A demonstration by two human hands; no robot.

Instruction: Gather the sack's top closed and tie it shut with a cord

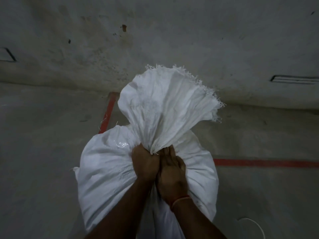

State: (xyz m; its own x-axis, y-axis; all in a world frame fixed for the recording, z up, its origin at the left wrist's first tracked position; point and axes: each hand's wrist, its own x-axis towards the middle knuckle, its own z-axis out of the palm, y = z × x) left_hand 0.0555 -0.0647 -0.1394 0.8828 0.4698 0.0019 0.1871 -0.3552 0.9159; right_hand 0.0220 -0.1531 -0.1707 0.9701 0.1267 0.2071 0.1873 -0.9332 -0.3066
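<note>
A full white woven sack (107, 169) stands upright on the floor in front of me. Its top (165, 104) is bunched into a neck and flares out above, with a frayed edge. My left hand (145, 163) is closed around the neck from the left. My right hand (172, 173) grips the same neck from the right, pressed against the left hand; a red thread band sits on its wrist. A thin white cord (255, 225) lies curled on the floor at the lower right, apart from both hands.
Grey concrete floor (43, 152) with red painted lines (265, 163) behind the sack and to its right. A stained grey wall (155, 40) rises just beyond the sack.
</note>
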